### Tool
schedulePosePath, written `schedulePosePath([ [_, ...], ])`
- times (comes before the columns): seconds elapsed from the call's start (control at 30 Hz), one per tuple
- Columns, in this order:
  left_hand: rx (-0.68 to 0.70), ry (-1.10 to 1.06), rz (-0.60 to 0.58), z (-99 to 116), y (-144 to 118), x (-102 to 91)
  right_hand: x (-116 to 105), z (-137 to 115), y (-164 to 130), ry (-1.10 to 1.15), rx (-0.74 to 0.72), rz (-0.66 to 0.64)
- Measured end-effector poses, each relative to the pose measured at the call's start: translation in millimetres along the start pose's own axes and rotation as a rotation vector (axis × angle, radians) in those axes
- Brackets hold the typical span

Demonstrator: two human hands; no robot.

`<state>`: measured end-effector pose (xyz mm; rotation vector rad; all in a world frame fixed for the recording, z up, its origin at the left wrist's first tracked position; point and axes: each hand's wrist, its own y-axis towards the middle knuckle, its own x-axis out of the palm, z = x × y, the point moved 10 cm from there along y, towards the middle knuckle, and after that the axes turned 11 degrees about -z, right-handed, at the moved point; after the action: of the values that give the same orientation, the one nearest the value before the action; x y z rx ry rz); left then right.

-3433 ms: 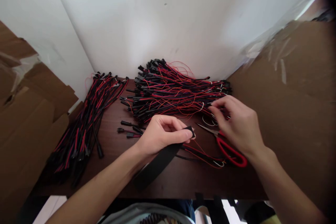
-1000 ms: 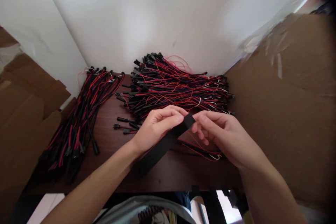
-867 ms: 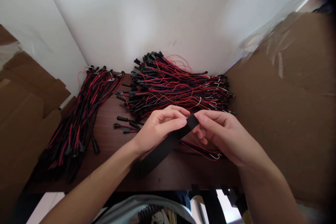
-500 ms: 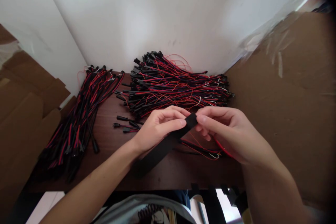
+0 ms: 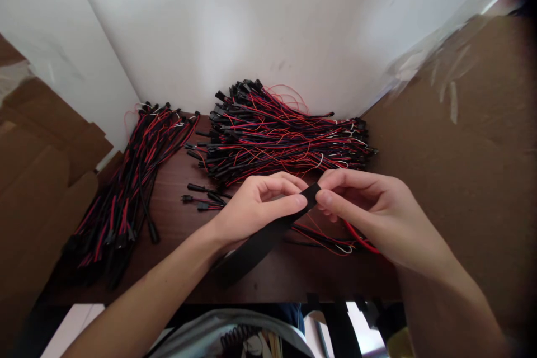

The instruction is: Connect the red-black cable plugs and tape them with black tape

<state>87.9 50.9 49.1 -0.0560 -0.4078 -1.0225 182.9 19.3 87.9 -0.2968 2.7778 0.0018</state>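
My left hand (image 5: 264, 204) is closed around a wide band of black tape (image 5: 251, 251), its thumb pressed flat along the upper part. The band curves down below my left wrist, where its lower end is dark and hard to make out. Thumb and index finger of my right hand (image 5: 364, 201) pinch the tape's upper end, close to the left fingertips. A red wire (image 5: 356, 233) shows beneath the right hand; whether the hand touches it is hidden. Below the hands, a few thin wires with black sleeves (image 5: 319, 238) lie on the brown table (image 5: 277, 279).
A large pile of red and black connector cables (image 5: 285, 134) lies against the white wall (image 5: 251, 22). Another cable bunch (image 5: 130, 184) is at the left. Several loose connectors (image 5: 203, 207) lie near my left wrist. Cardboard stands at left (image 5: 42, 179) and right (image 5: 457, 179).
Both hands and the tape have shifted slightly right in the picture. My right fingertips have edged away from the left thumb, with the pinch on the tape end kept.
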Motion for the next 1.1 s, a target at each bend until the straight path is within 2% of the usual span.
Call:
schedulePosePath([
  [0.17,-0.068,-0.038,-0.010,-13,1,-0.5,-6,-12,-10,-0.367,-0.214,0.166],
  [0.27,-0.135,-0.080,-0.016,-27,1,-0.4,-4,-12,-15,-0.483,-0.284,0.217],
  [0.37,-0.165,-0.097,-0.019,-35,1,0.0,-2,-10,-19,-0.519,-0.327,0.245],
  [0.67,-0.192,-0.081,-0.037,-40,1,-2.3,1,-5,-24,-0.558,-0.383,0.322],
  [0.83,-0.213,-0.100,-0.028,-47,2,-4.2,4,-5,-23,-0.574,-0.423,0.317],
  [0.9,-0.213,-0.136,-0.049,-46,1,-2.1,-4,2,-23,-0.595,-0.399,0.330],
  [1.0,-0.145,-0.223,-0.093,-35,-2,0.7,-36,25,-29,-0.624,-0.272,0.458],
  [1.1,-0.082,-0.259,-0.018,-25,-4,-9.6,-68,61,-38,-0.437,-0.053,0.513],
])
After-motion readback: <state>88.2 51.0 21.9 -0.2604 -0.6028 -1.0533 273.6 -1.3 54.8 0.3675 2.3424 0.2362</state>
